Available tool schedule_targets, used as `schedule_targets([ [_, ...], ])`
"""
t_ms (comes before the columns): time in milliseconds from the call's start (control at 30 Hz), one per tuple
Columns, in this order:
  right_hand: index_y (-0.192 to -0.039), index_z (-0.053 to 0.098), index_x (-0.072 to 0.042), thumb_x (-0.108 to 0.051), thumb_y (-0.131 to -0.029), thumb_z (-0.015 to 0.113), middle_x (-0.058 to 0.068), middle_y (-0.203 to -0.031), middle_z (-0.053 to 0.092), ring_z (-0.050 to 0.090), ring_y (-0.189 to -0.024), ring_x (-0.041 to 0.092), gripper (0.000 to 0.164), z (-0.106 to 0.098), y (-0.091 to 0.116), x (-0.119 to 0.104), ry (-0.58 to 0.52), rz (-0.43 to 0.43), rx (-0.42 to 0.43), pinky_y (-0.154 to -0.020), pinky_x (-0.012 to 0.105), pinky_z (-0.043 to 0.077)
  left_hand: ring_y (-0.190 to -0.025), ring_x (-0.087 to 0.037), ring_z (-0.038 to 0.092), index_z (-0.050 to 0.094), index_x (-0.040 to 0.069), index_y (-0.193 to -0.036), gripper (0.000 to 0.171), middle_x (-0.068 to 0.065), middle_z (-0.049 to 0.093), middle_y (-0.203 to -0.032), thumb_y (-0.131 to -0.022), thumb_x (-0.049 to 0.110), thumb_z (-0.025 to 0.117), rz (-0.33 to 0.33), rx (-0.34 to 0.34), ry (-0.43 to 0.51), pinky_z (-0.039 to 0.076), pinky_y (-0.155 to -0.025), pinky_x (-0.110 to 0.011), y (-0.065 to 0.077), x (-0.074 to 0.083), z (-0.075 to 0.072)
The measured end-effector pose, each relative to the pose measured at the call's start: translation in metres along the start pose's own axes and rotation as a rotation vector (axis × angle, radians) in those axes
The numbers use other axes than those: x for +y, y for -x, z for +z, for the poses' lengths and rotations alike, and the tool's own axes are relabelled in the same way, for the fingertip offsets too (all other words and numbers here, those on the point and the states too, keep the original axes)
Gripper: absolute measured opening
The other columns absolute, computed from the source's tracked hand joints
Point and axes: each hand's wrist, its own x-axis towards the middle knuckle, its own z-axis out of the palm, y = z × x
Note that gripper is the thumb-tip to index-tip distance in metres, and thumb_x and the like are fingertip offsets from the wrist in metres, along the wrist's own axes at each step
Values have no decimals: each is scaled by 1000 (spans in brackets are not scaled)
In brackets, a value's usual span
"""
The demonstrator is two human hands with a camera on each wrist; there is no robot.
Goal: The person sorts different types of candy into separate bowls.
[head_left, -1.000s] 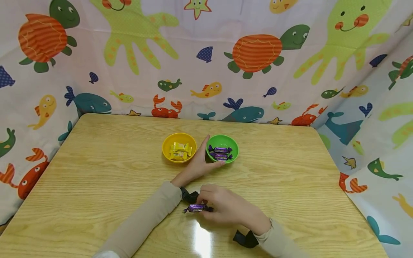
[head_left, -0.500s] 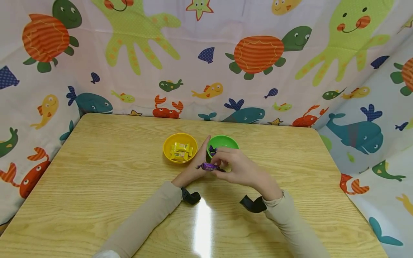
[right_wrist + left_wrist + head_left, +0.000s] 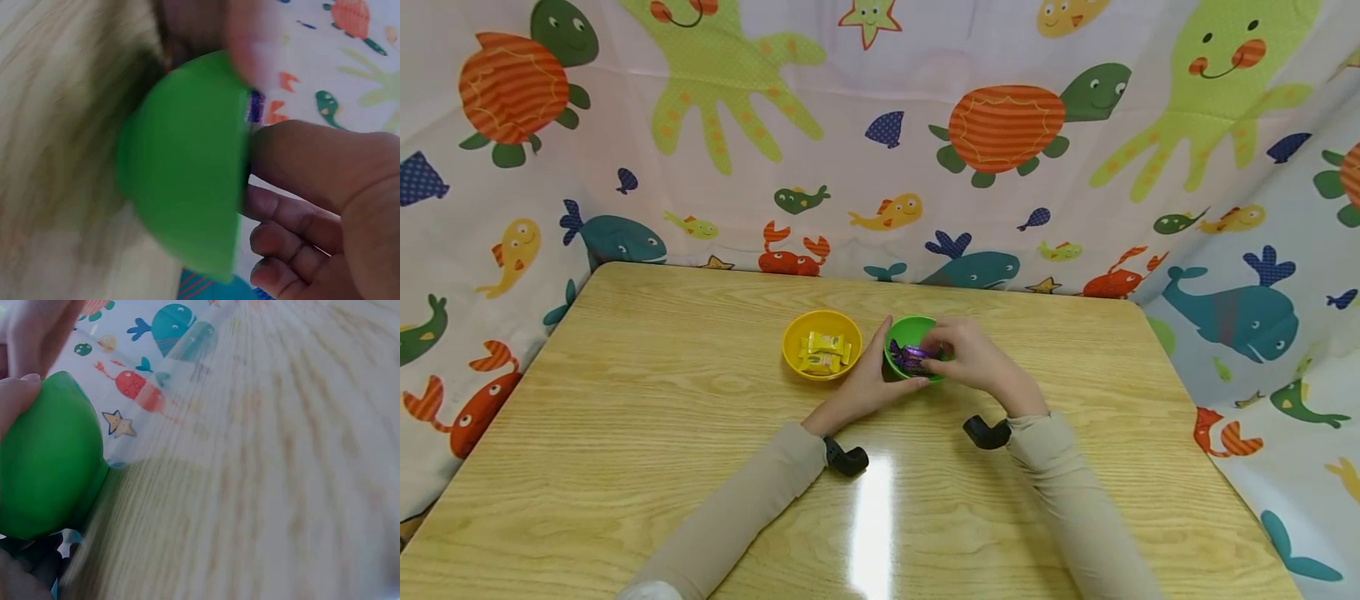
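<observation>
My left hand holds the green bowl from its left and near side, thumb at the near rim. In the left wrist view the bowl's smooth outer wall shows between thumb and fingers. My right hand reaches over the bowl's right rim, its fingertips inside on a purple-wrapped candy. Other purple candies lie in the bowl, partly hidden by the fingers. The right wrist view shows the thumb and forefinger of the right hand dipping behind the rim, where a bit of purple wrapper peeks out.
Just left of the left hand stands a yellow bowl with several yellow-wrapped candies. Both bowls are on a wooden table. A cloth printed with sea animals hangs behind it and at the sides. Black wrist straps are on both arms.
My right hand has carried a purple candy from the near table area up and away, into the green bowl. The left hand has stayed at the bowl.
</observation>
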Motion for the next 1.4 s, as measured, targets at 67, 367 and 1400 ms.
schedule_targets([
  [67,-94,75,-1,-4,-83,79,8,-89,67,62,-79,23,12,4,1,7,18,7,-12,-70,36,54,-148,-22,21,1,16,-161,113,-9,15,-164,-84,49,77,-6,-2,-5,19,-119,-46,0,1,0],
  [367,-94,76,1,0,-81,80,10,-92,68,65,-86,23,14,11,-1,11,68,70,-45,-79,40,57,-149,-22,17,1,17,-161,111,-6,10,-165,-85,44,78,10,7,-14,17,-120,-47,0,0,1],
  [1400,-95,76,-3,-8,-91,71,1,-84,64,47,-66,16,8,4,6,-5,-65,116,106,-57,30,41,-150,-19,7,-8,11,-159,116,-10,1,-166,-87,41,77,-119,25,31,14,-120,-44,12,1,2],
])
